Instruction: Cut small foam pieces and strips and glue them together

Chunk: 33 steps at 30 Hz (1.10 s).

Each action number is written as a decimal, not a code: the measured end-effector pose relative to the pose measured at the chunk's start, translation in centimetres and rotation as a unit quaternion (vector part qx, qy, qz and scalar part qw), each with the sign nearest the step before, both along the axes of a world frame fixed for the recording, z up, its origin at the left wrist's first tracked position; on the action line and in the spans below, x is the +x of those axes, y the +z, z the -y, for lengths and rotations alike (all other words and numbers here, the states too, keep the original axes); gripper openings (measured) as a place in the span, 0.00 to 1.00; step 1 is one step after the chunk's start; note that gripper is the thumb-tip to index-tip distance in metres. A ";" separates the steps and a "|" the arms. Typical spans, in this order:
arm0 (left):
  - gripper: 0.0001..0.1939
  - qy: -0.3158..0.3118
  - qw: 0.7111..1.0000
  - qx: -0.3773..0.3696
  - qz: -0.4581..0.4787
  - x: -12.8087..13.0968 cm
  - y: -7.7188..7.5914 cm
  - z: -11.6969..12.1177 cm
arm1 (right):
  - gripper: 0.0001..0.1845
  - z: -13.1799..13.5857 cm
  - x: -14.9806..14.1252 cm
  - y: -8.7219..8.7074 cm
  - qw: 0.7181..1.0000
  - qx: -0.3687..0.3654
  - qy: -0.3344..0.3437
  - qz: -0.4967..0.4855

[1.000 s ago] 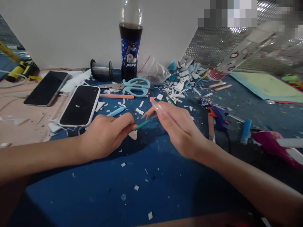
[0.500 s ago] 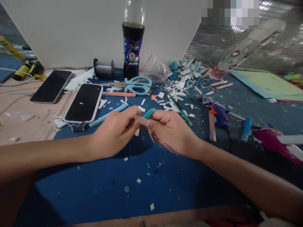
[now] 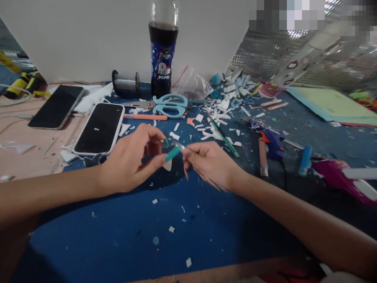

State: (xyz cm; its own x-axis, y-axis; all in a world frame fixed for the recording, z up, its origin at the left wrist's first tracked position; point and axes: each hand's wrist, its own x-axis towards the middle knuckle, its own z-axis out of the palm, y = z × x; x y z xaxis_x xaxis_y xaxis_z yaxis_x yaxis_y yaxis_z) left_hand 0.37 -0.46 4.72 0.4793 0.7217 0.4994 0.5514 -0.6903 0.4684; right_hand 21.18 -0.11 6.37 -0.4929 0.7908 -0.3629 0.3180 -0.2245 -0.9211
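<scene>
My left hand (image 3: 132, 159) and my right hand (image 3: 209, 163) meet over the blue mat (image 3: 118, 232) at the table's middle. Between their fingertips is a small teal strip (image 3: 172, 153); both hands pinch it, the left with thumb and fingers from the left, the right with long-nailed fingers from the right. A small white scrap (image 3: 167, 166) lies on the mat just under the strip.
Two phones (image 3: 100, 129) (image 3: 57, 107) lie at the left. Teal scissors (image 3: 167, 106), an orange stick (image 3: 145, 117), a Pepsi bottle (image 3: 163, 55) and a wire spool (image 3: 126, 83) stand behind. Paper scraps (image 3: 226, 98), a green pencil (image 3: 224, 135), a glue gun (image 3: 271, 139) and a pink tool (image 3: 341, 177) lie right.
The right hand has curled from stretched fingers into a pinch and drawn in beside the left. The teal strip has been turned between both hands.
</scene>
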 end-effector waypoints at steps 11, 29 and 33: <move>0.08 -0.052 0.997 0.012 -0.055 0.5 -1.3 -0.4 | 0.19 0.4 -0.3 -1.1 0.990 -0.118 0.054 -0.048; 0.12 -0.056 0.997 0.004 -0.054 0.9 -1.0 -0.3 | 0.18 0.2 1.7 0.7 0.994 -0.021 0.075 0.078; 0.12 -0.066 0.995 -0.031 -0.071 0.9 -1.2 -0.3 | 0.17 0.0 3.9 0.5 0.971 0.089 0.115 0.190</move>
State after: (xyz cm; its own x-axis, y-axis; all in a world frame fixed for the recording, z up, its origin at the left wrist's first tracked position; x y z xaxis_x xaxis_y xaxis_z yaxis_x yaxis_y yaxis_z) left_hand 1.23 -0.18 3.54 0.6347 0.6753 0.3757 0.5221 -0.7332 0.4357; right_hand 25.06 -0.08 6.83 -0.5216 0.7420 -0.4211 0.6655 0.0450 -0.7451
